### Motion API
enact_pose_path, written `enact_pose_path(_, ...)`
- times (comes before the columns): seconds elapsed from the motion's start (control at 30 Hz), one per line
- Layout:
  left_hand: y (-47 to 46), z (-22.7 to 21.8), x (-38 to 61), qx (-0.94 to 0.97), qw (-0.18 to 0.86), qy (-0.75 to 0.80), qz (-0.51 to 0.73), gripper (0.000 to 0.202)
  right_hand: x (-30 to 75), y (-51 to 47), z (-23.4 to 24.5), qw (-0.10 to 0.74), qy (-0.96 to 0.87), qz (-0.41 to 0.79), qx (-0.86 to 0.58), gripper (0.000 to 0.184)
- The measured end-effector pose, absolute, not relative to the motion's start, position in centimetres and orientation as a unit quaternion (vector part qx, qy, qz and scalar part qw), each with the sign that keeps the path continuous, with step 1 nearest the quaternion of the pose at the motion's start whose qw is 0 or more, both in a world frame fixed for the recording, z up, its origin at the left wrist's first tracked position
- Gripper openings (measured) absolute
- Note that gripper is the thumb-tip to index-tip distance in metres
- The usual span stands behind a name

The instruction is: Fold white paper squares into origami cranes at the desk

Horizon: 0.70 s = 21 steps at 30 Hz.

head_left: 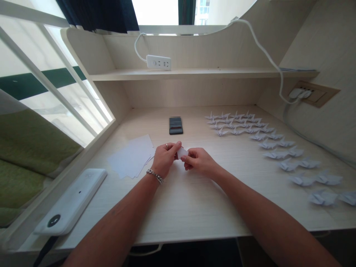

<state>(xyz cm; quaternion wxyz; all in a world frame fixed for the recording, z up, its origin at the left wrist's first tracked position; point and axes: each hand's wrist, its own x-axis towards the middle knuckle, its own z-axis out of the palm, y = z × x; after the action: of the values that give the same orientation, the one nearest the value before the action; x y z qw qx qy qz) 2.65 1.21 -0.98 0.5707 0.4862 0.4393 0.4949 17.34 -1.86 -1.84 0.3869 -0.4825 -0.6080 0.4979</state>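
A person's left hand (pixel 163 157) and right hand (pixel 198 161) both grasp a small piece of white paper (pixel 181 152), each grip pinching it between thumb and fingers, just on the near side of a dark phone (pixel 176 126) lying on a pale wooden table (pixel 191 211). Left of the phone and nearer the person, loose white sheets (pixel 132 155) overlap in a fanned pile, with a long white device (pixel 73 200) farther left and nearer still. Right of the phone, folded white paper cranes (pixel 258 136) stand in rows stretching toward the person.

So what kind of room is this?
Probably a bedroom or dorm room: there's a desk, white rails on the left, maybe a bed's, and a dark curtain.
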Motion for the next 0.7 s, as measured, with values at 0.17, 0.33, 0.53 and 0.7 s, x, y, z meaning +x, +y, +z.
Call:
enact_pose_path(0.17,1.50,-0.33,1.94,0.454,0.553,0.445,0.538,0.041,17.60,-1.80,-1.97,0.375,-0.622,0.482,-0.491,0.024)
enact_pose_path(0.33,1.24,-0.63,1.95,0.513,0.562,0.414,0.500,0.039,17.86,-1.70,-1.61,0.437,-0.595,0.450,-0.503,0.029)
enact_pose_path(0.53,1.06,-1.05,2.12,0.585,0.523,0.384,0.488,0.025,17.94,-1.63,-1.37,0.509,-0.563,0.452,-0.469,0.031)
enact_pose_path(0.7,1.24,-1.26,1.95,0.592,0.473,0.411,0.507,0.027,17.71,-1.83,-1.67,0.528,-0.575,0.414,-0.468,0.029)
